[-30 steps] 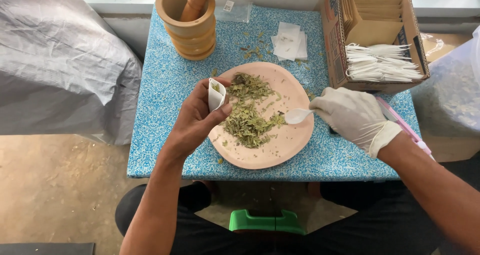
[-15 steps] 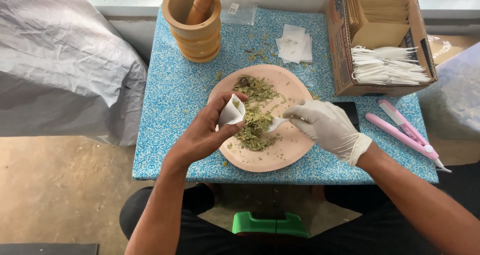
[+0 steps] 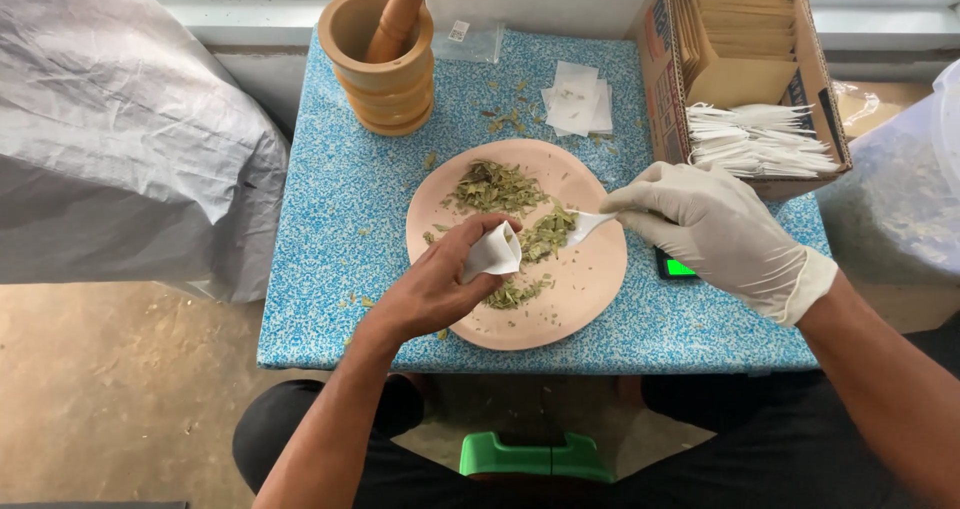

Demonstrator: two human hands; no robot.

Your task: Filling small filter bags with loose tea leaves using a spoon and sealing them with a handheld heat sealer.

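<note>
A grey plastic sheet (image 3: 120,139) hangs at the far left, beside the blue speckled table (image 3: 330,229). A wooden mortar (image 3: 385,64) with its pestle (image 3: 400,14) stands at the back. The bare left hand (image 3: 435,289) pinches a small white paper bag (image 3: 493,252) — mouth open — over the pink plate (image 3: 590,289) of dried green leaves (image 3: 495,186). The gloved right hand (image 3: 715,229) grips a white spoon (image 3: 585,226), its bowl among the leaves just beside the bag. Farther right — a cardboard box (image 3: 745,69) of white bags.
</note>
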